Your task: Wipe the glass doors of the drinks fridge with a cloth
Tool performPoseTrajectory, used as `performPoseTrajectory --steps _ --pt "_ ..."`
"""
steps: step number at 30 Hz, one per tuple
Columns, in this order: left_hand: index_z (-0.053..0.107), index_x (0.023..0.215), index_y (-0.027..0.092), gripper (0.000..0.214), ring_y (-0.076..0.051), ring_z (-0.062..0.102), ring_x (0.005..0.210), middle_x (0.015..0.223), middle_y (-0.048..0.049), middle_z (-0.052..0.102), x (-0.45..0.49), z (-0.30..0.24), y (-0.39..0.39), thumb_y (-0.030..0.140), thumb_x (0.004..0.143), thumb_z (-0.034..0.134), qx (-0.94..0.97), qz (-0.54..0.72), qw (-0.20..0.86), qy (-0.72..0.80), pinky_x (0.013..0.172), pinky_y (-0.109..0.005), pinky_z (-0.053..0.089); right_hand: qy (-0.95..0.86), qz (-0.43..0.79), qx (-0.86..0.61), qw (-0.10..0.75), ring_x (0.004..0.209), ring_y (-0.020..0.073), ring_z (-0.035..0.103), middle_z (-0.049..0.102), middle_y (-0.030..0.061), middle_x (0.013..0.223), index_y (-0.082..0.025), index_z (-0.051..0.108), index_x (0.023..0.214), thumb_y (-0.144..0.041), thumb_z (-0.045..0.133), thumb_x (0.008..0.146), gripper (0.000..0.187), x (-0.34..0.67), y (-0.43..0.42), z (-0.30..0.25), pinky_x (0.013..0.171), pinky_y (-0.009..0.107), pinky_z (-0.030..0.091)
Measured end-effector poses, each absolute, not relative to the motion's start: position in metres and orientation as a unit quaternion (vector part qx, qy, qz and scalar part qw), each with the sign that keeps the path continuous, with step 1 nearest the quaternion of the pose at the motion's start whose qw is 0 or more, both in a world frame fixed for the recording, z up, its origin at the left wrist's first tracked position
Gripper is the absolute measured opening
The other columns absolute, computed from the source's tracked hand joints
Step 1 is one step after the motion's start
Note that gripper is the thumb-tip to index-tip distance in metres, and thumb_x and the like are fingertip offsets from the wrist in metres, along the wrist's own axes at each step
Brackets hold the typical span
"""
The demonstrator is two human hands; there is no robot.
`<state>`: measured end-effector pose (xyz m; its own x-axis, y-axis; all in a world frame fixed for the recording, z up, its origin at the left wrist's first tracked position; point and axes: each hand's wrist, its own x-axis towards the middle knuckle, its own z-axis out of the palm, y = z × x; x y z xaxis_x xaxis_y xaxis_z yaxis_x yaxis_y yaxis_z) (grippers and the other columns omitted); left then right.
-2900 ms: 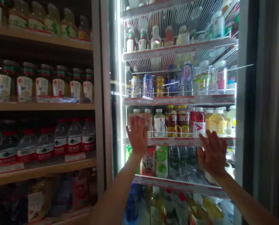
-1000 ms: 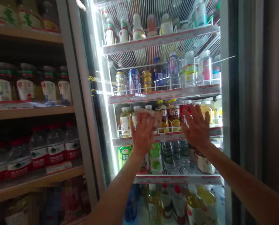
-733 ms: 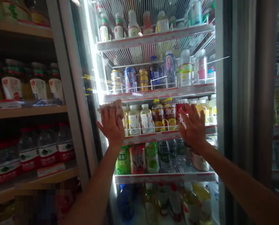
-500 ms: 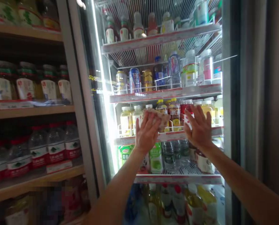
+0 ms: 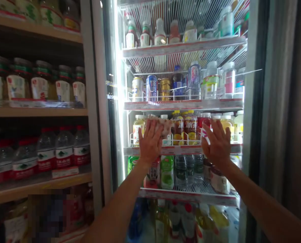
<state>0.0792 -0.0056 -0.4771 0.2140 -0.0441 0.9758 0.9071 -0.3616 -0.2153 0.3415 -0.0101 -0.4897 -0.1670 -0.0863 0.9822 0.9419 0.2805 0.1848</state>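
My left hand (image 5: 150, 143) lies flat with fingers stretched over a crumpled, pale, mottled cloth (image 5: 165, 126), pressed on the glass door of a lit drinks fridge. The cloth sticks out past the fingertips and covers part of the bottles behind it. My right hand (image 5: 216, 141) holds nothing; its fingers are spread, palm toward the glass, to the right of the cloth. Behind the glass, between the hands, are dark iced tea bottles (image 5: 191, 126) with yellow caps. Whether the right palm touches the glass is hard to tell.
Fridge shelves (image 5: 183, 103) carry cans and bottles above and below the hands. To the left, an open wooden shelf unit (image 5: 39, 112) holds red-capped water bottles (image 5: 64, 143) and dark-capped drinks. A metal door frame (image 5: 254, 111) runs down the right side.
My left hand and the cloth have slid left across the glass, uncovering the iced tea bottles. My right hand has stayed at nearly the same spot. The view has tilted slightly.
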Motion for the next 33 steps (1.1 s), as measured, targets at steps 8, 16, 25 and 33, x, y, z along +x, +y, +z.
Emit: performPoseTrajectory --steps 8,16,25,33 --pt "0.047 0.131 0.02 0.044 -0.025 0.026 0.137 0.143 -0.0121 0.039 0.042 -0.462 -0.003 0.03 0.089 0.037 -0.479 -0.63 0.392 -0.469 0.11 -0.054 0.019 -0.587 -0.49 -0.351 0.54 0.136 0.0268 0.031 0.034 0.0074 0.147 -0.025 0.032 0.141 -0.025 0.048 0.085 0.059 0.34 -0.01 -0.49 0.11 0.051 0.02" --pt "0.049 0.129 0.025 0.041 -0.021 0.025 0.138 0.141 -0.0062 0.043 0.078 -0.492 -0.008 0.028 0.088 0.04 -0.649 -0.49 0.475 -0.336 0.115 -0.048 0.008 -0.595 -0.486 -0.338 0.544 0.134 0.0274 0.034 0.036 0.0067 0.146 -0.026 0.036 0.139 -0.027 0.047 0.086 0.054 0.344 -0.009 -0.492 0.11 0.05 0.022" --pt "0.049 0.128 0.023 0.041 -0.021 0.022 0.139 0.143 -0.0077 0.04 0.087 -0.5 -0.007 0.027 0.089 0.039 -0.605 -0.535 0.462 -0.367 0.114 -0.047 0.014 -0.588 -0.487 -0.345 0.545 0.134 0.0282 0.033 0.036 0.0073 0.146 -0.027 0.034 0.141 -0.025 0.049 0.084 0.059 0.341 -0.009 -0.492 0.11 0.05 0.021" --pt "0.042 0.134 0.021 0.046 -0.027 0.029 0.136 0.144 -0.0145 0.036 0.027 -0.489 -0.006 0.032 0.09 0.037 -0.473 -0.639 0.366 -0.484 0.11 -0.058 0.012 -0.586 -0.492 -0.354 0.537 0.136 0.0248 0.03 0.035 0.0063 0.147 -0.028 0.03 0.141 -0.024 0.048 0.084 0.06 0.34 -0.011 -0.491 0.109 0.05 0.023"
